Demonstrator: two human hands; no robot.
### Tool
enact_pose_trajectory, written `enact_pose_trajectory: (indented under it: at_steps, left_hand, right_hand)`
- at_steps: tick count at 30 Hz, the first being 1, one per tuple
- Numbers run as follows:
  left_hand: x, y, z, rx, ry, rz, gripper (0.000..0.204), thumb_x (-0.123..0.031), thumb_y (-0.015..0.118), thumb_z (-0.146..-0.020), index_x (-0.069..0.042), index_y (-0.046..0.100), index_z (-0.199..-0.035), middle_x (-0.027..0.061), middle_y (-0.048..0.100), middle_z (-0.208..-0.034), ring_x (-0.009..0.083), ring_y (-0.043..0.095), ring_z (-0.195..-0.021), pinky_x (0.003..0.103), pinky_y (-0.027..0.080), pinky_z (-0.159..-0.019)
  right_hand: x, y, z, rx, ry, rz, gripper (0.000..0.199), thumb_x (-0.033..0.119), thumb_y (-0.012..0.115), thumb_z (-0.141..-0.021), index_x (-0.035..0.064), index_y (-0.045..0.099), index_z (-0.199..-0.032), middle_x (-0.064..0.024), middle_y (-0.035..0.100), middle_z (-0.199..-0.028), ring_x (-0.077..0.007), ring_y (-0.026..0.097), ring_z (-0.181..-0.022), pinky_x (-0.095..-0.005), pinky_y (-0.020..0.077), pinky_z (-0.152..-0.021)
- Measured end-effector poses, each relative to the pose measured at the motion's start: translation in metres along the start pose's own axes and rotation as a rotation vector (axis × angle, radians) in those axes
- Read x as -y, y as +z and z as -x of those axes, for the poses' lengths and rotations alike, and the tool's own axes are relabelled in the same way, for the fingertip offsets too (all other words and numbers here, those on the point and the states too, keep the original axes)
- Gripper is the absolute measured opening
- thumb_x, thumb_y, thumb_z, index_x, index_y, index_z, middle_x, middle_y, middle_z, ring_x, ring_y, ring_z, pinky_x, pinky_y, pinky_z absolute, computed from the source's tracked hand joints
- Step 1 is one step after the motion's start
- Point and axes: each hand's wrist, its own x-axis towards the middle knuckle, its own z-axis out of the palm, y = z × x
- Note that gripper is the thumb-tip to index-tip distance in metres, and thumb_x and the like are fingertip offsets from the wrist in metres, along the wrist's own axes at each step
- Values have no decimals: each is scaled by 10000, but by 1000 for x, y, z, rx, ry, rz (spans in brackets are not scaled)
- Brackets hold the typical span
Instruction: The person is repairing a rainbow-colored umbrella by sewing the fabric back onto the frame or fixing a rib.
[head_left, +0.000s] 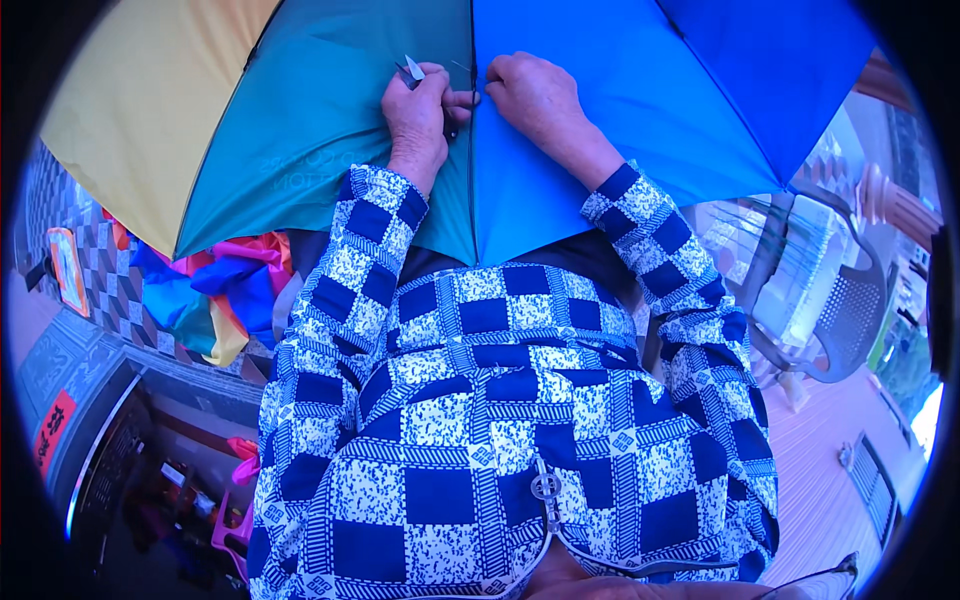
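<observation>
Fingers (448, 98) of the left hand (420, 110) are curled shut around a small metal tool (413, 68), whose pale pointed tip sticks up above the knuckles; what kind of tool it is cannot be told; the right hand (538, 95) lies just beside it, its fingers bent and pressed together, pinching the umbrella canopy (620, 90) at the seam where a teal panel (320, 130) meets a bright blue panel (600, 140); the two hands almost touch across that seam. The opened umbrella spreads over the person's lap and fills the upper part of the view; a yellow panel (150, 100) lies at the far left. Both forearms reach forward in sleeves (340, 300) of a blue and white checked garment, which covers the lower middle of the view. Beneath the umbrella's left edge sits a heap of folded cloth (215, 290) in pink, blue and yellow; to the right, well apart from the hands, stands a grey plastic chair (850, 310) on a reddish floor (820, 480).
</observation>
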Motion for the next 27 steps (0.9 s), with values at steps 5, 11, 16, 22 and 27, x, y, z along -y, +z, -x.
enact_pose_trajectory:
  at_steps: [5, 11, 16, 22, 27]
  left_hand:
    - [0, 1, 4, -8, -20, -32, 72, -33, 484, -812, -32, 485, -884, 43, 492, -649, 223, 626, -579, 255, 436, -394]
    - [0, 1, 0, 0, -26, -58, 62, -28, 474, -812, -43, 489, -871, 31, 469, -626, 215, 619, -580, 257, 430, -400]
    - [-1, 2, 1, -19, -22, -13, 44, -30, 495, -801, -38, 489, -844, 31, 488, -633, 189, 621, -536, 237, 434, -365]
    - [-1, 4, 2, -19, -28, 4, 41, -29, 501, -804, -36, 489, -843, 30, 492, -638, 178, 615, -532, 237, 437, -370]
    - [1, 3, 0, -28, -18, -19, 42, -32, 514, -805, -37, 491, -840, 32, 498, -644, 167, 604, -517, 242, 438, -371]
  right_hand:
    - [5, 4, 3, 56, 7, 41, 136, 170, 547, -769, 96, 651, -816, -118, 602, -794, -313, 602, -764, -420, 482, -659]
    - [4, 1, 2, 27, -7, -9, 134, 167, 537, -775, 99, 649, -801, -116, 605, -795, -314, 603, -761, -420, 481, -655]
    - [3, -1, 3, 4, -27, -89, 116, 156, 552, -767, 75, 620, -817, -135, 600, -789, -325, 603, -754, -433, 479, -639]
    - [3, -4, -1, -60, 29, -215, 160, 141, 573, -761, 80, 581, -909, -140, 600, -826, -331, 601, -766, -435, 482, -637]
    - [13, -5, -5, -139, -57, -132, 192, 137, 581, -763, 100, 576, -951, -117, 609, -832, -307, 609, -743, -414, 487, -631]
